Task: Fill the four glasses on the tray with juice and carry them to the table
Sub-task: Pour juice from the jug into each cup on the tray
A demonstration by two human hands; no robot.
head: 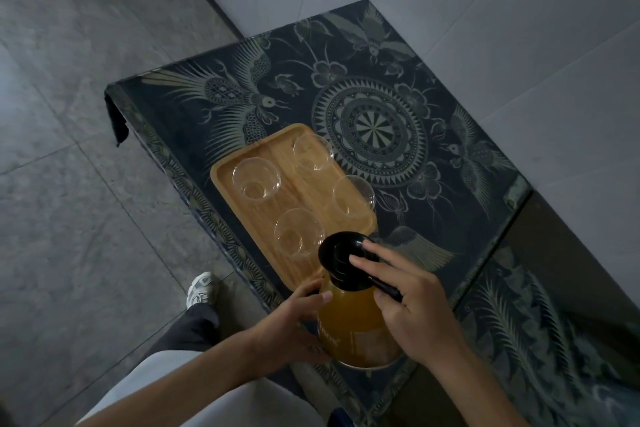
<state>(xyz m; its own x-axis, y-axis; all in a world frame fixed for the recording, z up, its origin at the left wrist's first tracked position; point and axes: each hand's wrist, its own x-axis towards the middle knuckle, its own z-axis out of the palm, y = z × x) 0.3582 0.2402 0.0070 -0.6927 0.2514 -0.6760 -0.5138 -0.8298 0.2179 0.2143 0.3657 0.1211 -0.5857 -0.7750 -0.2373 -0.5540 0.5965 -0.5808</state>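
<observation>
While the left hand (294,326) wraps its grip around the side of a glass jug (356,326) of orange juice, thumb across the front of the glass, the right hand (412,302) rests on top of the same jug. Its two longest fingers (367,260) lie stretched flat on the black lid (341,258), and the lower fingers appear curled about the black handle (386,286) that slopes down from the lid, so this grip is grasping the handle. The jug stands upright on the desk (415,87), at the desk's near edge, and is roughly three-quarters full.

Just beyond both hands, touching distance from the lid, a wooden tray (225,177) lies on the desk at a slant. Four clear glasses stand upright on it, all holding no juice. The nearest glass (299,232) sits directly past the lid, on the left hand's side. The right glass (353,194) stands farther out, ahead of the right hand, near the tray's rim. The left glass (256,178) and the far glass (313,151) stand beyond those, well apart from either hand.

A dark cloth printed with pale birds, flowers and a round medallion covers the desk. Below the left arm, a white sneaker (202,289) and a dark trouser leg (187,333) show on the grey tiled floor (69,114).
</observation>
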